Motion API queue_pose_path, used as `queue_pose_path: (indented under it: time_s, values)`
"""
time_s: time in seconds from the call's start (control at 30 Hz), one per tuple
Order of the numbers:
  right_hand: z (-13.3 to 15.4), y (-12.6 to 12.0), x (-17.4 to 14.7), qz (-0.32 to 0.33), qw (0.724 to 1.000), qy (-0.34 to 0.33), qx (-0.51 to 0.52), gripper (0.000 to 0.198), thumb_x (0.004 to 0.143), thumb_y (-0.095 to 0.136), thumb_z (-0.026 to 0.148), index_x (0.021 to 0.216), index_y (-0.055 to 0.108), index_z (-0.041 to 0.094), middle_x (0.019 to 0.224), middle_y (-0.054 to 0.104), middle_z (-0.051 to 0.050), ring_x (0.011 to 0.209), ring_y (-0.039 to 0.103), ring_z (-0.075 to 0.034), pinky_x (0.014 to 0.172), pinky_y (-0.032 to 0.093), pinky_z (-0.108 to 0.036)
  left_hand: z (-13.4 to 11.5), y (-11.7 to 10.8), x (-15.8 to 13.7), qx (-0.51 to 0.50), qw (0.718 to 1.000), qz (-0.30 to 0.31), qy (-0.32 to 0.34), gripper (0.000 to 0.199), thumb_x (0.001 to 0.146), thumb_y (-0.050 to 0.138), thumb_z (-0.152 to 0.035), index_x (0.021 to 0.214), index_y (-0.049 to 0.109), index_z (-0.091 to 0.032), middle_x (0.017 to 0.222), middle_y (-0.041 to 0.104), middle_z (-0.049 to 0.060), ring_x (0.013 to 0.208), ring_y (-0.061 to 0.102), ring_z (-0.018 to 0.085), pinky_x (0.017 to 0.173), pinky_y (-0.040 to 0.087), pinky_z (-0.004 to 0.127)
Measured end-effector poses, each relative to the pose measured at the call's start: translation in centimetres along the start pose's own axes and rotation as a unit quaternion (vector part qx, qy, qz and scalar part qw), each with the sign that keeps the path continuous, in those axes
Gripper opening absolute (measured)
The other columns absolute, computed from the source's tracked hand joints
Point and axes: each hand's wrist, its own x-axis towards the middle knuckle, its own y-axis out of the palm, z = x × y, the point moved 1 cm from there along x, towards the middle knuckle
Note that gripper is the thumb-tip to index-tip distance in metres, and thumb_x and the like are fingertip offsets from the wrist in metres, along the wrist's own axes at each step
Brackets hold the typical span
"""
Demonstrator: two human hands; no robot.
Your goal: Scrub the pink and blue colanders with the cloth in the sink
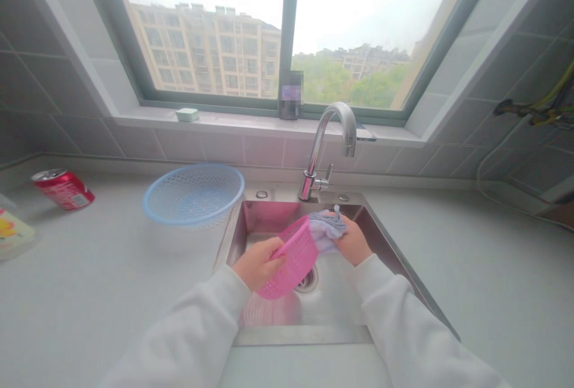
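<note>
My left hand grips the rim of a pink plastic basket with small holes, which I hold tilted above the steel sink. In my right hand is a bunched grey and pale cloth. The cloth lies against the right rim of the basket. My right fingers are closed round it and partly hidden. Below the basket, the drain shows in part.
The chrome faucet arches over the sink's back edge. Left of the sink stands a blue basket. A red can and a partly visible container are farther left. On the sill are a small green box and a dark phone-like object.
</note>
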Motion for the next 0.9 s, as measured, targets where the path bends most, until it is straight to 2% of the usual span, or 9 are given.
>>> queue_pose_path:
  time_s: [0.2, 0.3, 0.53, 0.73, 0.9]
  values:
    - [1.9, 2.4, -1.7, 0.101, 0.993, -0.015, 0.053, 0.034, 0.078, 0.082, 0.047, 0.101, 0.08, 0.021, 0.103, 0.083, -0.011, 0.101, 0.077, -0.032, 0.097, 0.06, -0.046, 1.0, 0.0, 0.5, -0.004, 1.0, -0.021, -0.004, 0.015, 0.085, 0.053, -0.032, 0.085, 0.06, -0.018, 0.083, 0.064, 0.003, 0.081, 0.059, 0.021, 0.073, 0.044, 0.031]
    - [1.5, 2.3, -1.7, 0.109, 0.991, 0.003, 0.078, 0.037, 0.076, 0.084, 0.052, 0.098, 0.08, 0.021, 0.101, 0.083, -0.01, 0.1, 0.077, -0.032, 0.098, 0.06, -0.046, 1.0, 0.0, 0.5, -0.005, 1.0, -0.013, -0.008, 0.016, 0.084, 0.054, -0.031, 0.089, 0.062, -0.018, 0.086, 0.066, 0.003, 0.082, 0.06, 0.022, 0.073, 0.045, 0.031]
    - [-1.4, 1.0, -0.1, 0.047, 0.988, 0.075, 0.129, 0.038, 0.068, 0.087, 0.047, 0.097, 0.08, 0.024, 0.108, 0.083, -0.009, 0.108, 0.075, -0.032, 0.105, 0.056, -0.048, 0.4, -0.3, 0.4, -0.044, 0.999, -0.006, -0.017, 0.015, 0.083, 0.056, -0.029, 0.09, 0.062, -0.018, 0.083, 0.065, 0.002, 0.079, 0.06, 0.02, 0.069, 0.045, 0.028]
    - [-3.8, -0.1, 0.8, -0.05, 0.99, 0.106, 0.079, 0.036, 0.065, 0.085, 0.044, 0.093, 0.079, 0.023, 0.106, 0.082, -0.009, 0.107, 0.074, -0.033, 0.107, 0.054, -0.052, -0.3, -0.3, 0.2, -0.005, 0.998, -0.023, -0.057, 0.019, 0.091, 0.052, -0.037, 0.084, 0.057, -0.02, 0.079, 0.062, 0.001, 0.074, 0.057, 0.019, 0.065, 0.041, 0.028]
    - [-5.2, -0.4, 1.0, -0.107, 0.988, 0.103, 0.049, 0.04, 0.065, 0.085, 0.048, 0.095, 0.078, 0.022, 0.104, 0.082, -0.01, 0.105, 0.075, -0.033, 0.106, 0.054, -0.054, 0.2, -0.2, 0.2, 0.042, 0.998, -0.034, -0.03, 0.018, 0.094, 0.049, -0.034, 0.088, 0.06, -0.02, 0.079, 0.064, 0.0, 0.074, 0.058, 0.018, 0.066, 0.04, 0.028]
